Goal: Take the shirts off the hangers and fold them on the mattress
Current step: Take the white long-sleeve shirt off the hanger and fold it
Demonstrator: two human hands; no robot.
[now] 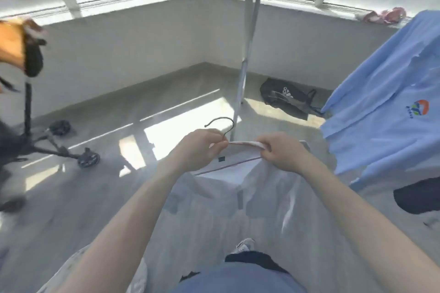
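Observation:
A white shirt [238,197] with a red-trimmed collar hangs in front of me on a hanger with a dark wire hook [222,123]. My left hand [197,150] is closed at the base of the hook, at the collar's left end. My right hand [281,152] pinches the collar on the right side. The hanger's body is hidden inside the shirt. A light blue shirt [385,112] with a small logo hangs at the right. No mattress is in view.
A metal rack pole [245,54] stands just behind the hook. A black bag [285,97] lies on the grey floor beyond it. A folded stroller [35,145] with wheels is at the left. Windows line the far walls.

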